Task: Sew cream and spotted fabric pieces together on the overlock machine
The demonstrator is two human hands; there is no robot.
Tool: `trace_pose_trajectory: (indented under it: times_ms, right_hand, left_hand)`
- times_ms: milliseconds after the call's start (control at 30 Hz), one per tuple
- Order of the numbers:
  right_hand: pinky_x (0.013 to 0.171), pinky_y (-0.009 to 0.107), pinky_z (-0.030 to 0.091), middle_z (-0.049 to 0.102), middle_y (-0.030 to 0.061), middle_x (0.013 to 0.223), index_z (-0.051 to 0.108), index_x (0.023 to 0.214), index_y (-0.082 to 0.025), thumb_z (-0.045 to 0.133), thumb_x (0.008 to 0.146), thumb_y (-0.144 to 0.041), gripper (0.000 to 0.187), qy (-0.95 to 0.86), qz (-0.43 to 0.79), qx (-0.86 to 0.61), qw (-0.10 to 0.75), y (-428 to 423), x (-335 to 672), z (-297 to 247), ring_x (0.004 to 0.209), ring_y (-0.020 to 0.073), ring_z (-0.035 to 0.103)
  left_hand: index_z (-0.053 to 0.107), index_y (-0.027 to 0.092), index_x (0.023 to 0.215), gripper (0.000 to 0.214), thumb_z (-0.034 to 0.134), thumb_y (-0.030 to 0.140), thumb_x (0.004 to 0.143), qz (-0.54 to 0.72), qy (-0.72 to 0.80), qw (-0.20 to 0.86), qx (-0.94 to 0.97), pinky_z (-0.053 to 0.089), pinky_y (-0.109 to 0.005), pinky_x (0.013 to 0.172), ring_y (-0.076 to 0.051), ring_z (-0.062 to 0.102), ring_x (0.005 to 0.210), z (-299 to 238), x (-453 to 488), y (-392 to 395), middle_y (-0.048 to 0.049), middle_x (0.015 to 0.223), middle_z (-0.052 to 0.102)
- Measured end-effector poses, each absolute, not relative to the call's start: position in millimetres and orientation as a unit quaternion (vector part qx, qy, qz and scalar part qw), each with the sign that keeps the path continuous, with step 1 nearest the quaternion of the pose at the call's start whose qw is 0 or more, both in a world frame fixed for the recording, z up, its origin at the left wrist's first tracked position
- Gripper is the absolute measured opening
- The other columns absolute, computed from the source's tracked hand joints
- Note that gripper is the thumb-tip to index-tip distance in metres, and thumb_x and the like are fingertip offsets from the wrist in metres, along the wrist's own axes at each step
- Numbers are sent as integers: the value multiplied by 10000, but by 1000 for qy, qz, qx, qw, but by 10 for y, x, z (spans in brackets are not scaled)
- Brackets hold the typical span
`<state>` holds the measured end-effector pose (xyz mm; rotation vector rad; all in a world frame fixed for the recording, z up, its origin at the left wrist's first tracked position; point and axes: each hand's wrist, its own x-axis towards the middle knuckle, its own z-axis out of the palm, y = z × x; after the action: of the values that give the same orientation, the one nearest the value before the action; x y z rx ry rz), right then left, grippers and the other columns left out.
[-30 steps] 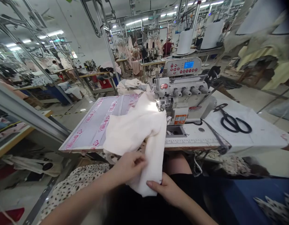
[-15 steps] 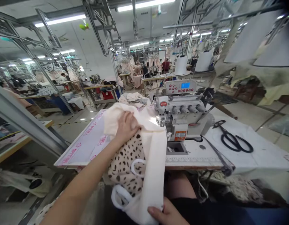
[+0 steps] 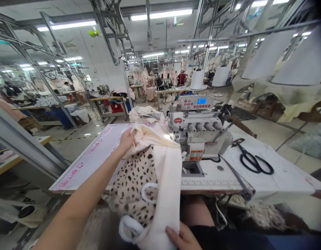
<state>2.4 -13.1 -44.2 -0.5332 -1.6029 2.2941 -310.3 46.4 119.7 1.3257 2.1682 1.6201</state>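
A cream and black-spotted garment (image 3: 134, 180) hangs over the table's front edge, its cream upper part running to the needle area of a white overlock sewing machine (image 3: 199, 128). My left hand (image 3: 128, 139) is closed on a bunched fold of the cream cloth, left of the machine. Low in front, my right hand (image 3: 182, 238) pinches the edge of a long cream band (image 3: 168, 187), thumb on top. Two white ring-shaped trims (image 3: 130, 227) show against the spotted part. The cloth under the machine's presser foot is partly hidden.
Black scissors (image 3: 254, 161) lie on white cloth to the machine's right. More bunched cloth (image 3: 146, 114) sits behind the garment. Printed white sheeting (image 3: 90, 149) covers the table's left side. Thread cones (image 3: 197, 80) stand behind the machine; larger ones hang close at upper right.
My left hand has gone from lying flat on the cream cloth to gripping it, moving left and gathering it into folds. My right hand keeps hold of the band. The view has shifted slightly.
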Motion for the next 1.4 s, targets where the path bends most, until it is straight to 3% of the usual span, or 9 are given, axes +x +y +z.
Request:
trace_pose_trajectory:
  times_ms: [67,167,233,333,533,667,800,1033,1400]
  right_hand:
    - [797,372,454,674,81,870,658,943,-147,546,750,-550,461,-569,780,-188,177,-165,75,-307,863,250,593]
    - [754,334,463,661,60,824,649,885,-143,556,777,-474,360,-585,763,-198,191,-218,148,-127,809,217,581]
    - [719,313,467,648,51,812,630,886,-140,572,776,-434,320,-598,752,-195,197,-263,179,-30,763,196,573]
    - [770,309,456,631,46,918,583,1008,-158,604,770,-357,311,-613,741,-172,213,-337,207,80,825,186,562]
    - [748,284,448,603,24,823,598,928,-156,536,825,-338,218,-646,710,-179,217,-416,293,155,780,162,545]
    - [737,259,438,552,10,813,539,1035,-177,443,877,-354,257,-636,698,-210,255,-415,332,163,724,130,501]
    - [658,237,437,495,-7,710,537,904,-164,440,871,-385,244,-620,705,-228,260,-392,325,153,667,120,474]
    - [627,239,417,515,10,734,542,729,-152,501,832,-382,255,-630,683,-238,282,-342,297,160,676,127,479]
    - [542,213,385,501,-3,649,554,719,-153,489,829,-287,185,-632,646,-271,331,-344,315,266,587,105,456]
  left_hand:
    - [557,142,937,446,400,530,782,535,721,58,438,423,-225,567,-132,515,613,1358,-2916,69,-16,734,583]
    - [574,162,711,381,440,508,797,423,739,14,524,391,-217,507,-118,466,532,1462,-2424,-624,7,592,520]
    - [577,189,682,317,539,496,750,313,695,96,640,413,-217,515,-120,496,541,1373,-2032,-1000,10,622,560]
    - [558,232,951,329,636,434,704,218,689,166,671,463,-226,605,-145,591,703,1035,-1549,-1266,7,845,634]
    - [480,220,1060,209,439,272,862,227,672,126,693,461,-253,669,-142,616,771,594,-1318,-1117,-2,904,638]
    - [432,155,1099,274,454,272,852,246,677,63,691,464,-260,594,-149,601,642,572,-1263,-1032,-20,765,626]
    - [476,154,1099,279,486,256,840,242,650,-41,720,477,-287,644,-176,622,723,546,-1230,-990,-62,926,648]
    - [558,163,933,156,437,208,845,257,665,20,701,454,-270,663,-154,565,744,697,-1237,-892,-47,791,578]
    - [481,142,1037,231,393,95,829,236,602,-32,762,464,-246,544,-142,554,603,669,-999,-1065,-33,686,575]
